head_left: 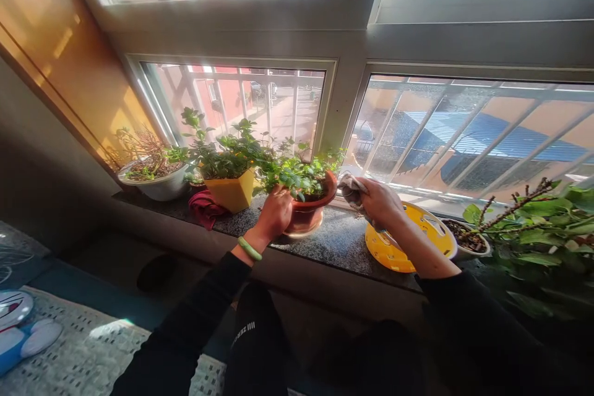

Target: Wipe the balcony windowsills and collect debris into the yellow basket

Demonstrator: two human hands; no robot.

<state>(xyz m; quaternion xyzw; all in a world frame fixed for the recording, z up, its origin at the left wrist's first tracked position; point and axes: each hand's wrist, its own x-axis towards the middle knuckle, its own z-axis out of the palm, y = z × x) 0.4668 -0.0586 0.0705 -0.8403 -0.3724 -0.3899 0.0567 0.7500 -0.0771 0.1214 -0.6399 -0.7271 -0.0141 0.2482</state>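
Observation:
A reddish-brown flower pot [304,219] with a leafy green plant [301,174] stands on the stone windowsill [334,240]. My left hand [277,213], with a green bangle on its wrist, is closed on the pot's left rim; leaves partly cover the fingertips. To the right of the pot, my right hand [381,203] grips a crumpled greyish cloth [352,190], held just beside the rim. Below my right forearm lies a round yellow plastic piece [387,253] with holes in it.
Left along the sill are a yellow pot [231,190] with a plant, a dark red cloth [205,209] and a white pot [160,184]. A white pot [468,246] and large leafy plant [547,241] stand right. Barred windows [232,99] rise behind.

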